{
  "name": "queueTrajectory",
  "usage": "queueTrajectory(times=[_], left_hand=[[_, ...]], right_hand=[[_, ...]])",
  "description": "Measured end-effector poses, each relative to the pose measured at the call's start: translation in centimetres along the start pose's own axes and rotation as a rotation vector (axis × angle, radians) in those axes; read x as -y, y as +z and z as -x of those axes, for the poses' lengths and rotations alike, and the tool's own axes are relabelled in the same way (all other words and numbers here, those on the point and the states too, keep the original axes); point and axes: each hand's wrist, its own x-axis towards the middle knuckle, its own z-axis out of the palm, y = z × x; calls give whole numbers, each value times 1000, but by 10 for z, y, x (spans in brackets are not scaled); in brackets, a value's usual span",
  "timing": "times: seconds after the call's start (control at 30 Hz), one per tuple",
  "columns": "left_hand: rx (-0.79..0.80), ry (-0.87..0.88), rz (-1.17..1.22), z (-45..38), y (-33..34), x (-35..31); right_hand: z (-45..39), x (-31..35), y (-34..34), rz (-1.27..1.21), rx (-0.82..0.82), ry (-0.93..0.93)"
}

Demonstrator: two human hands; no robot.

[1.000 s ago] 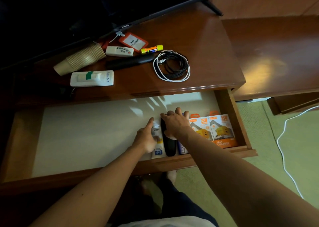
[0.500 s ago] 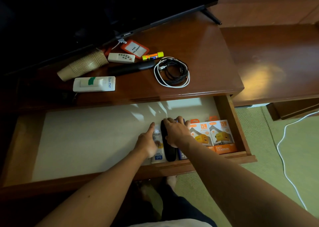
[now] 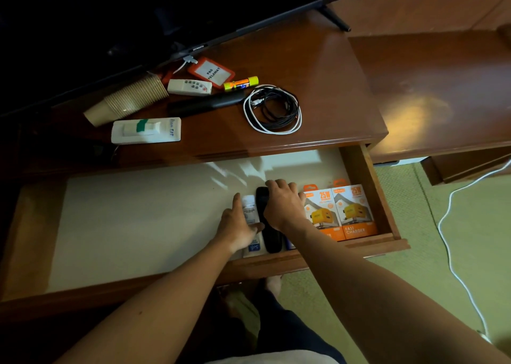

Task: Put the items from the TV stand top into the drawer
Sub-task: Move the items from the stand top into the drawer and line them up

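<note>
Head view: a person leans over a wooden TV stand [image 3: 318, 67] with its drawer [image 3: 367, 195] pulled open, both bare arms reaching in.
Left hand [image 3: 237, 226]: at about 6 o'clock of centre, lying flat on a white tube [image 3: 250, 209]; index finger stretched toward 12 o'clock along the tube's left side, thumb pointing toward 3 o'clock and touching a black remote [image 3: 269, 225]. The fingers are loose, not closed around anything.
Right hand [image 3: 284, 203]: just to the 3 o'clock side of the left hand, palm down over the black remote, fingers curled over its far end and right side. Whether it truly grips the remote cannot be told.
Drawer contents: tube, black remote and two orange charger boxes [image 3: 338, 211] sit side by side at the drawer's right end, near its front edge; the boxes lie at 3 o'clock of the right hand, the nearer one touching it. A small blue item beside the remote is mostly hidden.
Stand top, toward 12 o'clock: a stack of paper cups [image 3: 127, 101] on its side, a white switch box [image 3: 146, 130], a small white remote [image 3: 189, 86], a long black remote [image 3: 206, 103], a red card holder [image 3: 211, 72], a yellow glue stick [image 3: 241, 83] and a coil of cables [image 3: 272, 108].
Behind them: the dark lower edge of a television [image 3: 166, 18].
Floor: green carpet at 4 o'clock with a white cord [image 3: 453, 197] running across it.
</note>
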Motion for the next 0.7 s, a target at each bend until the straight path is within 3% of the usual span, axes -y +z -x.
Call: queueTrajectory(times=[0.1,0.2,0.33,0.5,0.7], left_hand=[[-68,-1,-13,3,3,-4],[-115,-39,-41,6,-2,3],[-170,-98,-49,4,-23,23],[-202,-153,-38,3,-37,34],[-203,-129,-26,7,-35,39]], right_hand=[[3,-1,-4,-88,-73,41],[7,7,-2,-124,3,68],[14,25,18,0,69,50],[12,39,37,372,63,81],[6,37,39,419,73,130]])
